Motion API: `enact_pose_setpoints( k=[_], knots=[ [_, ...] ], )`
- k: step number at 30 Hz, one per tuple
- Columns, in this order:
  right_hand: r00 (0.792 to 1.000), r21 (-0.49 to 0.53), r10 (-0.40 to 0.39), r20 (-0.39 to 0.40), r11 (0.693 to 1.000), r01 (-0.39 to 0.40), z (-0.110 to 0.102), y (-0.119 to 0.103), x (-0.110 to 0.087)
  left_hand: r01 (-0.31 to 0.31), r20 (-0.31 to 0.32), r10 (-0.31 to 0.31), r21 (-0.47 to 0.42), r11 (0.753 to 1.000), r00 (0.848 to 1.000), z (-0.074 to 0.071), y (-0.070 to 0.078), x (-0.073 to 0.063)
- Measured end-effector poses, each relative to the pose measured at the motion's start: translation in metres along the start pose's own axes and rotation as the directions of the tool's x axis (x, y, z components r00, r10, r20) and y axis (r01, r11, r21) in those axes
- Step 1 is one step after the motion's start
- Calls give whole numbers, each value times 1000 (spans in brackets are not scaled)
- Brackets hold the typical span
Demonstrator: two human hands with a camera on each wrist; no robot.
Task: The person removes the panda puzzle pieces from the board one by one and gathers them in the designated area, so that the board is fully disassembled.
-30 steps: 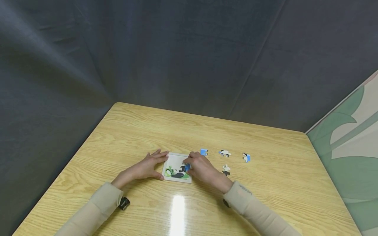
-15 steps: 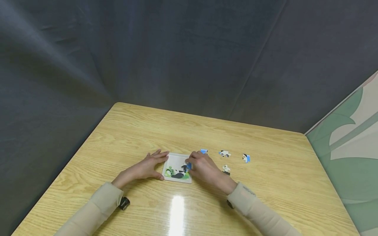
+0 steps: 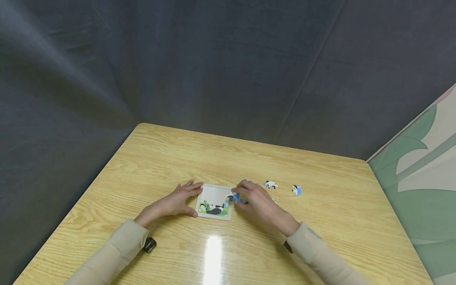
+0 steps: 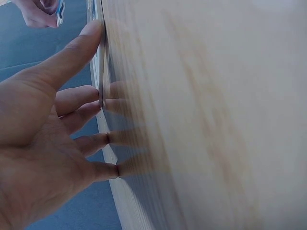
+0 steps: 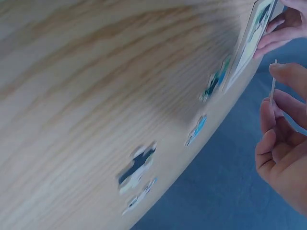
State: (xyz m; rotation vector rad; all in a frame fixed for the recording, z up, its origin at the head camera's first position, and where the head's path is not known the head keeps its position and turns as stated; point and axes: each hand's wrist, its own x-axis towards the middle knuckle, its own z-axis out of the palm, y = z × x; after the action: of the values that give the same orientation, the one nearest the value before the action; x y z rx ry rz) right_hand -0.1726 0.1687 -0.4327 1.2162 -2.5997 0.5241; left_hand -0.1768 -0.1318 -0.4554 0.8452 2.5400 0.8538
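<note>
A small jigsaw tray (image 3: 214, 218) with a pale raised border lies mid-table, its lower part filled with green, black and white panda pieces. My left hand (image 3: 178, 200) spans its left side with spread, fairly straight fingers; thumb and fingertips touch its edge. My right hand (image 3: 257, 202) pinches a blue-and-black jigsaw piece (image 3: 235, 196) between thumb and fingers, just past the tray's right border. In the right wrist view this piece (image 5: 273, 84) appears edge-on, raised off the wood. A darker jigsaw piece (image 5: 214, 80) lies on the table beside the tray, mostly hidden by the right hand in the head view.
Loose jigsaw pieces lie right of the tray: a panda-face piece (image 3: 270, 185), a blue-edged piece (image 3: 296, 190), a black-and-white piece (image 5: 136, 166) and a blue piece (image 5: 196, 130). The wooden table (image 3: 171, 158) backs onto a dark curtain (image 3: 228, 71).
My right hand has drawn back to the right, taking the pinched jigsaw piece from over the tray to beyond its right border. My left hand stays at the tray's left side.
</note>
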Motion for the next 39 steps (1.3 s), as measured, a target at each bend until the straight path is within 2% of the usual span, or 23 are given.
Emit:
enact_pose_setpoints(
  k=[14,25,39],
  knots=[
    [997,22,76,34,997,-77,-14,18,-23,11,-6,-11,-7,1000,1000,2,-3,1],
    [990,2,142,-10,990,-142,-28,30,-43,11,-2,-11,-9,1000,1000,1,-1,1],
    [980,-42,181,-87,982,-185,-43,47,-71,25,-1,-25,-7,1000,1000,1,-1,1]
  ],
)
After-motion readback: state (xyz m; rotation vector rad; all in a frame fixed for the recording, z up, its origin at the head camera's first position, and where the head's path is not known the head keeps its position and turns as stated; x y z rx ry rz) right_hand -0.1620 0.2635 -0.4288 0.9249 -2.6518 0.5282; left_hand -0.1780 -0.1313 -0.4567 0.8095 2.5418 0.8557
